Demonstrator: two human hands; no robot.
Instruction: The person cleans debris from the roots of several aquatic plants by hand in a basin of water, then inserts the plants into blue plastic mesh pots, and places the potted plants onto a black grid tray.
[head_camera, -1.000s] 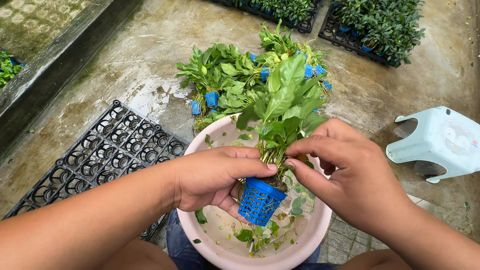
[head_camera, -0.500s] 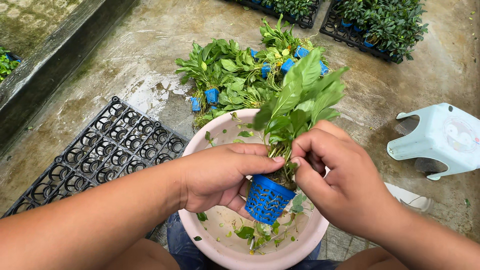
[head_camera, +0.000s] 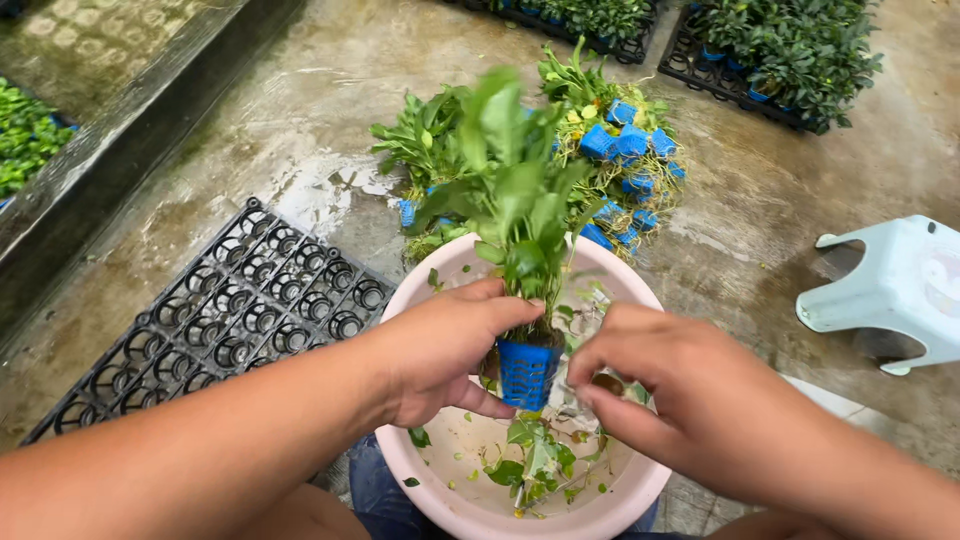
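The left hand (head_camera: 445, 345) has its thumb and fingers curled round the small blue net pot (head_camera: 526, 372), thumb across the top at the base of the stems, holding the leafy plant (head_camera: 505, 190) upright over the pink basin (head_camera: 432, 286). The right hand (head_camera: 680, 385), which half a second ago had its thumb and forefinger pressed in at the crown of the plant beside the left thumb, has come away from the stems and now hangs lower and to the right of the pot; its fingertips are drawn together over something small and brownish, though blur keeps me from telling what it is. The plant has also swung from leaning right to standing more upright and to the left, so the left hand alone carries it now. That reads as one bit of picking at the crown finished, with the trimmings falling into the basin, where loose green leaf scraps (head_camera: 535, 465) lie near the bottom. Farther out, a heap of like plants in blue pots (head_camera: 600, 140) lies on the wet concrete beyond the basin, an empty black cell tray (head_camera: 240, 320) sits to the left, a pale stool (head_camera: 890, 290) stands to the right, and filled trays (head_camera: 780, 50) line the far edge.
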